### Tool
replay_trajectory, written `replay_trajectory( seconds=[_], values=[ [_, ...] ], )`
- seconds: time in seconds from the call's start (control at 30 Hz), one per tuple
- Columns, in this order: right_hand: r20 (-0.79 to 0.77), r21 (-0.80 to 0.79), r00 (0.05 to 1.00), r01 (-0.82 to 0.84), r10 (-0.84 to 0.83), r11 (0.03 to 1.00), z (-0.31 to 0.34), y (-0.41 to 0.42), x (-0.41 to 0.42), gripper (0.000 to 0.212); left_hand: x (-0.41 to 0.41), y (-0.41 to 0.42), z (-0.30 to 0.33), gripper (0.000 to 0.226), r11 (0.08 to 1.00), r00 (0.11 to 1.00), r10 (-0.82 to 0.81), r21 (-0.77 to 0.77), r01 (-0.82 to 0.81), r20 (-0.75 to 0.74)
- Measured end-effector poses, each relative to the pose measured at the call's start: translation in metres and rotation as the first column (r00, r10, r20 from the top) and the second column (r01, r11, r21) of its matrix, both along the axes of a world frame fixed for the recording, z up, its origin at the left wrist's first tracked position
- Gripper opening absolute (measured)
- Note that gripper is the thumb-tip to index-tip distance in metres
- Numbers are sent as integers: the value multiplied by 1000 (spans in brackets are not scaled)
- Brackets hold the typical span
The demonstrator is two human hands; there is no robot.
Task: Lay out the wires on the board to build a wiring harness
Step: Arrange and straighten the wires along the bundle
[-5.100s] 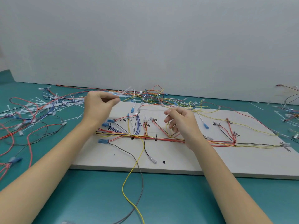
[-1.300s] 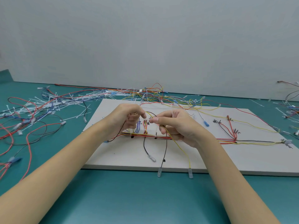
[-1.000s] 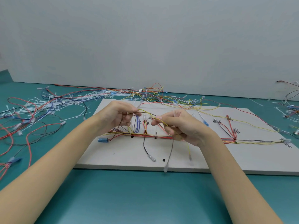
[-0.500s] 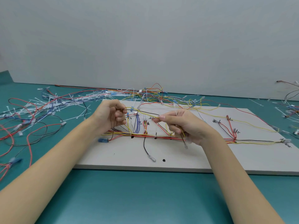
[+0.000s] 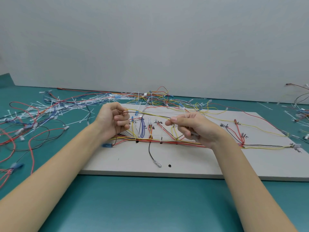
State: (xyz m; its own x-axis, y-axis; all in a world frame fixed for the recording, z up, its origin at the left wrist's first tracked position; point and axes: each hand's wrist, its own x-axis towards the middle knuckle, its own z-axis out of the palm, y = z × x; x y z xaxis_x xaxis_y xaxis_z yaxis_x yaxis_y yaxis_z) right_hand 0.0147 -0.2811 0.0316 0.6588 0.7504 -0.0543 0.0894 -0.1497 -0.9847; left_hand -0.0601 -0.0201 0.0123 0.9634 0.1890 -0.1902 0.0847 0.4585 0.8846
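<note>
On the near part of the white board [image 5: 192, 163] a loose black wire [image 5: 151, 154] ends in a clear terminal, just short of the bundled harness wires [image 5: 167, 140] running left to right across it. Above the bundle, the left hand [image 5: 111, 123] and right hand [image 5: 192, 127] each pinch an end of a yellow wire [image 5: 150, 114] and a dark wire [image 5: 147, 113], stretched taut between curled fingers. Farther off, spare wires and cable ties [image 5: 66, 106] litter the green table [image 5: 150, 206].

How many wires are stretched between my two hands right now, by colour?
yellow wire: 1
dark wire: 1
Total: 2
Both run from the left hand to the right hand, pinched at each end above the board.
</note>
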Motion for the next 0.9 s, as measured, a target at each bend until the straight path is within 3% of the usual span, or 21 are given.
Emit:
replay_trajectory(
  seconds=[0.1, 0.3, 0.5, 0.63, 0.9],
  values=[
    [-7, 12, 1000, 5, -5, 1000, -1, 1, 1, 27, -1, -1, 4, 23, 997, 999, -42, 66, 41, 16],
    [0, 30, 1000, -4, 4, 1000, -3, 1, 2, 27, -2, 0, 3, 14, 996, 995, -84, -38, 86, 53],
    [0, -7, 1000, 15, -15, 1000, -2, 0, 2, 28, -3, 6, 3, 8, 934, 980, -188, 321, 156, 70],
    [-18, -4, 1000, 19, -20, 1000, -2, 0, 2, 24, -3, 14, 3, 30, 876, 977, -213, 447, 181, 21],
    [27, -16, 999, 35, -34, 999, -4, 1, 4, 25, -2, 24, 6, 10, 921, 980, -200, 343, 184, 12]
  ],
)
